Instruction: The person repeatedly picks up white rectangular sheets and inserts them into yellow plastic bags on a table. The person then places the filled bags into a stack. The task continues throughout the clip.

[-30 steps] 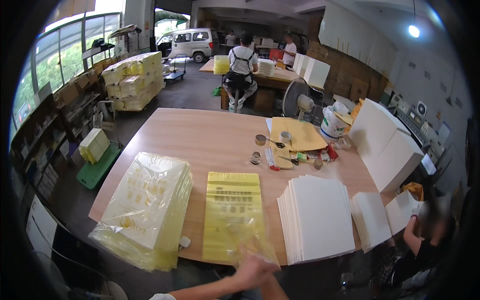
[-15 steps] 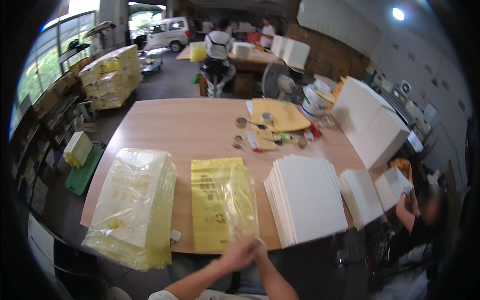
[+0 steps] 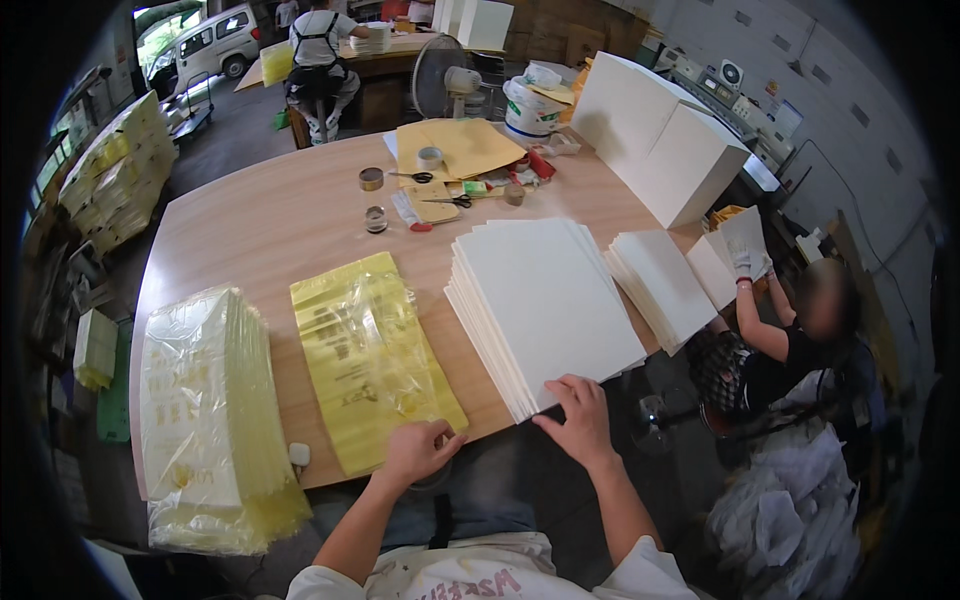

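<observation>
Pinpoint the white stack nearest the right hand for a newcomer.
On the tan table, find the near edge. Right of the yellow bags lies the white stack, the right hand at its near edge; it is broader than the neighbouring white stack.

Bag stack [image 3: 338,325] was bright yellow with dark print. Sheet stack [image 3: 540,295] was plain white, cream along the layered edges. Wrapped bundle [image 3: 188,385] was white with yellow print, its film yellowish. Tabletop [image 3: 250,215] was light brown. Envelopes [image 3: 462,143] were tan-yellow, bucket [image 3: 530,112] white with green marks. Wearer's shirt [image 3: 470,578] was white, pinkish print. Co-worker's top [image 3: 785,350] was black, lower garment [image 3: 715,368] checked dark and light, glove [image 3: 740,258] white.
</observation>
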The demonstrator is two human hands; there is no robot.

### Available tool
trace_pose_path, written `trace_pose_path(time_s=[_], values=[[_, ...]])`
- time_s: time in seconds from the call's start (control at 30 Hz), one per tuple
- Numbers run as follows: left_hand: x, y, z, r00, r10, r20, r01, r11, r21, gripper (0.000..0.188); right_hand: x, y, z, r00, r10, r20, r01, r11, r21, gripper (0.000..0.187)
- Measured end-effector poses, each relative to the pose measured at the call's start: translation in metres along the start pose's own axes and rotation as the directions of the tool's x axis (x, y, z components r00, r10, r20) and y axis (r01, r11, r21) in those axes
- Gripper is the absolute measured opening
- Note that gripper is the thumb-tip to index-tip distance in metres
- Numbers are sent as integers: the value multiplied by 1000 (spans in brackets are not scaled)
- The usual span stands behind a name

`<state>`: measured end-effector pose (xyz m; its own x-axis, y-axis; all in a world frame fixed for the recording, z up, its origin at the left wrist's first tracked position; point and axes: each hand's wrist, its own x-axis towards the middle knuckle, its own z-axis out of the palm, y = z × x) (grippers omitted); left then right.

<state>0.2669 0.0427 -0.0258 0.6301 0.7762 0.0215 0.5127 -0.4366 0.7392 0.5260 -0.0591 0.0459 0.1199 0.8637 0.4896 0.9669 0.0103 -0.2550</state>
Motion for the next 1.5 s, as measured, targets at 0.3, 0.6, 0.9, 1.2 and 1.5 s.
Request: trace_pose_path(time_s=[0.3, 0.6, 0.9, 1.2, 1.5], values=[[43, 14, 18, 948, -46, 315, 283, 576, -767, 49, 13, -8, -15, 997, 37, -70, -25, 986, 166, 14], [19, 3, -13, 927, -156, 341, 372, 503, -780, 40, -97, 28, -33, 731, 661, 171, -615, 528, 585, 30], [-36, -22, -34, 965, -256, -63, 221, 916, -334, 56, -53, -85, 76, 702, 281, 655, -707, 383, 594, 68], [-37, 0, -61, 975, -221, -38, 215, 970, -115, 50, -13, -142, 64, 911, -215, 353, 30, 886, 463, 123], [-40, -15, -38, 949, -276, -154, 201, 903, -380, 69, -10, -155, 27, 864, -21, 503, -490, 190, 851, 98]])
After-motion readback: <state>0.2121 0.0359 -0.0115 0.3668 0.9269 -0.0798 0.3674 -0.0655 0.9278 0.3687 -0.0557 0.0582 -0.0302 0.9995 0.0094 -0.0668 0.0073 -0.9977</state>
